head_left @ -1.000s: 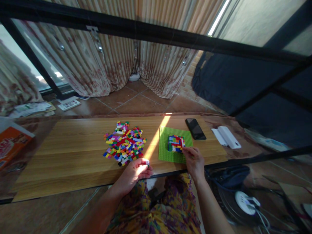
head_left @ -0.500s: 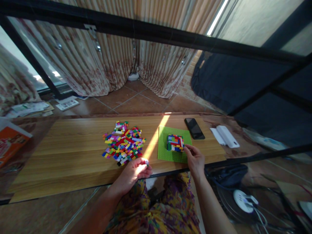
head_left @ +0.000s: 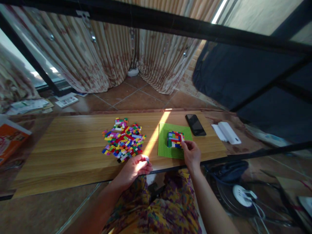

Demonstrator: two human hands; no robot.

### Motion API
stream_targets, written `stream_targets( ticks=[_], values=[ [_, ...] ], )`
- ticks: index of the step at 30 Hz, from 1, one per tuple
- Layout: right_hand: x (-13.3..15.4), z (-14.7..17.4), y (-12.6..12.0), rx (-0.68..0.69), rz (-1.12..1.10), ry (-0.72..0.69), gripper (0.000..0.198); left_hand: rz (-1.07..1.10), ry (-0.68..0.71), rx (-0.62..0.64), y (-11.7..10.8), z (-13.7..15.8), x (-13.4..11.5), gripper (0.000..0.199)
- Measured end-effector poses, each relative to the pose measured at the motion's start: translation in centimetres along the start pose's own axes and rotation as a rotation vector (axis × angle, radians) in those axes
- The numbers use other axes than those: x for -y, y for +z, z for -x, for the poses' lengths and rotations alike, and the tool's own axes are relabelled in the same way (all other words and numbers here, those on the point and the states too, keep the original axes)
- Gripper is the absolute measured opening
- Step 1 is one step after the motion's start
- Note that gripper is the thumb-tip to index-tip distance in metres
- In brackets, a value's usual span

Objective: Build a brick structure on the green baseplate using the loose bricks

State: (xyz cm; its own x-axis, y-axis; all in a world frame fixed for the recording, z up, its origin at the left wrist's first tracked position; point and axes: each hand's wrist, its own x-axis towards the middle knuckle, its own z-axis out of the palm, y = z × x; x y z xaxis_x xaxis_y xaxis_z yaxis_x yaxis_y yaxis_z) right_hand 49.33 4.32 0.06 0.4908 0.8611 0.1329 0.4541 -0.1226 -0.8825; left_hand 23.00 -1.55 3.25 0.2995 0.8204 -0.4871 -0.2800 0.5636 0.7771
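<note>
My left hand (head_left: 138,165) is closed around a small pale toy brick (head_left: 147,159) near the table's front edge, just below the loose pile. My right hand (head_left: 192,152) reaches over the green baseplate (head_left: 162,151), its thumb and forefinger pinched at the front right corner of a multicoloured brick structure (head_left: 175,139). Whether those fingertips hold a separate brick or only press on the structure I cannot tell. The structure is a low block of red, blue, white, yellow and green bricks standing on the baseplate. To its left lies a pile of loose toy bricks (head_left: 125,139).
A black phone (head_left: 195,124) lies behind the baseplate's right side on the wooden table (head_left: 73,146). A white object (head_left: 229,132) rests beyond the table's right end. An orange and white box (head_left: 12,138) stands at the far left. A power strip (head_left: 242,195) sits lower right.
My right hand has shifted slightly left along the structure's front right corner. The left hand keeps its brick in nearly the same place. The whole view has tilted down slightly.
</note>
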Motion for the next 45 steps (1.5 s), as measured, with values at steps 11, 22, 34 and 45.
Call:
stream_targets(
  ticks=[11,22,34,45],
  values=[
    [0.1,-0.9,-0.6,0.130,0.026,-0.014,0.059,0.033,0.066,0.018,-0.2,-0.2,0.8,0.022],
    [0.7,-0.5,0.1,0.041,0.282,-0.046,0.061,0.032,0.066,0.018,-0.2,-0.3,1.0,0.021],
    [0.0,-1.0,0.4,0.096,0.222,-0.035,0.058,0.001,0.068,0.012,-0.2,-0.4,0.9,0.021],
    [4.0,6.6,0.1,0.133,-0.077,-0.287,0.029,-0.002,0.089,0.019,-0.2,-0.2,1.1,0.024]
  ],
)
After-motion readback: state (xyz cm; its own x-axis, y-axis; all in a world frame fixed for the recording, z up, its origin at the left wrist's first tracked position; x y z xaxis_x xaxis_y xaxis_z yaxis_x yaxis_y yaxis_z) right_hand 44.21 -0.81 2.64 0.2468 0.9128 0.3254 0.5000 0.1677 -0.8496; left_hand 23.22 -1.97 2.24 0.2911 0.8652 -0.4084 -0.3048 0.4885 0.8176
